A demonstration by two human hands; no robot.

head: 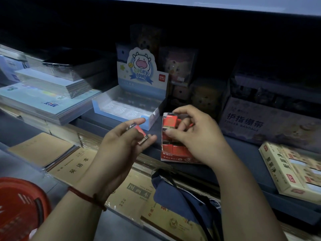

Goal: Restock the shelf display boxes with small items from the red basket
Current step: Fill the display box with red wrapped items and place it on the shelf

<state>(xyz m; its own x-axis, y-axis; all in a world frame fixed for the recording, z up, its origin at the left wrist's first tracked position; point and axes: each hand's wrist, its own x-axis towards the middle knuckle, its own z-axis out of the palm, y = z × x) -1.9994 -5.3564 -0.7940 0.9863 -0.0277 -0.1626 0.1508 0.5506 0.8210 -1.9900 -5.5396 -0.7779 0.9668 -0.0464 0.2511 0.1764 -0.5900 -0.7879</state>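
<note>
Left hand (121,143) pinches red-and-black packet (142,136), right hand (194,136) a red packet (171,120).

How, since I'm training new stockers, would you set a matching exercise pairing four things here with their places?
Things: 1 small red item; 2 red display box; 3 Lucky Cow box; 4 red basket.
Places: A bottom-left corner of the view; B pinched in the left hand; C on the shelf, left of 2; D under the right hand's curled fingers.
Pairs: 1-B, 2-D, 3-C, 4-A.

Head view; down and forward; close above shelf (251,153)
</note>
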